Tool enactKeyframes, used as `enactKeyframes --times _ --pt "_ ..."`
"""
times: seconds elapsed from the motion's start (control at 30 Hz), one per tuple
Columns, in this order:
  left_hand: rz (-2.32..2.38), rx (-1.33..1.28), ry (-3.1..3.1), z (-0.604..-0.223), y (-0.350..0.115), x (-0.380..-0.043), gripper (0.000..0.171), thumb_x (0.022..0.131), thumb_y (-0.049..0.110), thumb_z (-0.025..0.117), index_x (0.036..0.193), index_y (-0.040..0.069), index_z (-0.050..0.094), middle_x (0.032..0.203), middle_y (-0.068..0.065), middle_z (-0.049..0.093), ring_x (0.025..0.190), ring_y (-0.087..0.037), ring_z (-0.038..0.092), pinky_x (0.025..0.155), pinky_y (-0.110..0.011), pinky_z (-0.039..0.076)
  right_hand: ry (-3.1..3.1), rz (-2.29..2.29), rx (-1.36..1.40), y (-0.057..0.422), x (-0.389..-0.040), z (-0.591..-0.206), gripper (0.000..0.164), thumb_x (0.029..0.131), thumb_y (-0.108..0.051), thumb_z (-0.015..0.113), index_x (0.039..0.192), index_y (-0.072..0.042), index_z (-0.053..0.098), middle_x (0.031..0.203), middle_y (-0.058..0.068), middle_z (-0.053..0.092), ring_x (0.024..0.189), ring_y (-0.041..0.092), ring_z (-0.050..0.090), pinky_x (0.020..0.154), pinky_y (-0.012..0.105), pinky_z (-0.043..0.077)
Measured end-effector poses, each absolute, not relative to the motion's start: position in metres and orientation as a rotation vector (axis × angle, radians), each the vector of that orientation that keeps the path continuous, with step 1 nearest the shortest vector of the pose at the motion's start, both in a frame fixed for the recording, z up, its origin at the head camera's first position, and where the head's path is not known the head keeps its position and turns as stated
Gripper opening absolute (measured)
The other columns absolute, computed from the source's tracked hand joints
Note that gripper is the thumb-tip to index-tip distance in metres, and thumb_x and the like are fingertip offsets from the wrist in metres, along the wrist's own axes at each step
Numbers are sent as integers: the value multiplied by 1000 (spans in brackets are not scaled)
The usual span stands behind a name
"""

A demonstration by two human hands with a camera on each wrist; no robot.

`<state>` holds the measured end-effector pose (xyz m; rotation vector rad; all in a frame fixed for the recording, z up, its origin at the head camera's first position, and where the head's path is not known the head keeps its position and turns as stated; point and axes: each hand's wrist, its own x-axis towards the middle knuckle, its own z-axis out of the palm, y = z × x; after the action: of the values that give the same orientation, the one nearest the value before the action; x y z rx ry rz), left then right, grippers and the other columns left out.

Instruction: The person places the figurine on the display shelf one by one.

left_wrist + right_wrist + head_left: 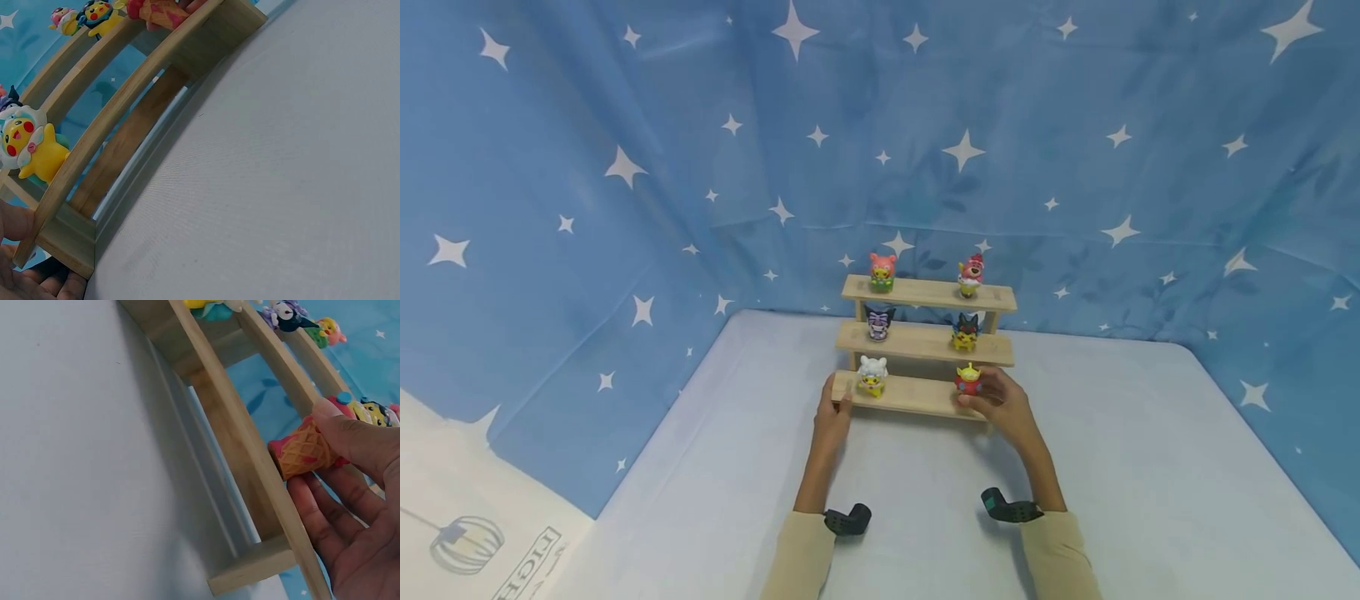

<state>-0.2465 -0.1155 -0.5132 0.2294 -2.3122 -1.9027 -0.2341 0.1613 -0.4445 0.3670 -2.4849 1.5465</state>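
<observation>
A three-tier wooden display shelf [917, 395] stands on the white table. At the left end of its lowest tier, my left hand [832, 417] grips the plank, thumb on top and fingers below. My right hand [1006, 406] holds a small alien figurine [968, 382] at the right part of that tier, thumb on one side and fingers on the other. This figurine has a yellow-green head, a red body and a waffle-cone base [304, 452], which is right at the plank in the right wrist view. A white-hooded yellow figurine [872, 377] stands near my left hand.
The middle tier carries a purple-and-black figurine [878, 323] and a black-eared yellow one [966, 332]. On the top tier are a pink-and-green figurine [882, 272] and a pink-red one [970, 275]. Behind hangs a blue star-patterned cloth [850, 92].
</observation>
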Motion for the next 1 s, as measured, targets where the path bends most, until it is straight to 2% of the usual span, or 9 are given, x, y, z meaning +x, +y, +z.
enactKeyframes --times 0.17,0.47,0.6,0.83,1.0 --pt "-1887 217 -2327 -514 -114 -247 57 103 15 45 155 9 23 157 -21 30 145 -41 29 118 -54 25 -2445 1556 383 163 -240 -460 52 84 -5 75 129 5 52 122 27 63 114 40 61 94 42 55" --pt "-1880 188 -2317 -510 -113 -247 57 103 15 44 155 8 23 158 -19 30 146 -38 29 119 -52 26 -2442 1530 427 172 -256 -486 61 82 -17 79 134 -5 50 123 21 63 114 36 63 93 43 55" --pt "-1868 183 -2324 -509 -112 -247 56 104 15 44 155 8 22 158 -19 31 146 -38 29 119 -52 25 -2481 1418 412 170 -257 -488 62 80 -18 81 133 -3 52 121 24 65 109 37 65 89 44 56" --pt "-1894 212 -2307 -511 -113 -247 56 103 15 44 155 9 23 158 -20 29 147 -39 27 120 -52 23 -2479 1288 382 165 -258 -493 52 77 -8 82 122 2 58 114 26 68 101 37 69 84 43 58" --pt "-1901 236 -2316 -511 -114 -246 57 103 17 44 155 11 23 159 -18 29 147 -37 26 120 -51 22 -2469 1222 354 162 -259 -494 47 77 -8 82 117 4 61 110 24 70 97 34 71 82 40 59"
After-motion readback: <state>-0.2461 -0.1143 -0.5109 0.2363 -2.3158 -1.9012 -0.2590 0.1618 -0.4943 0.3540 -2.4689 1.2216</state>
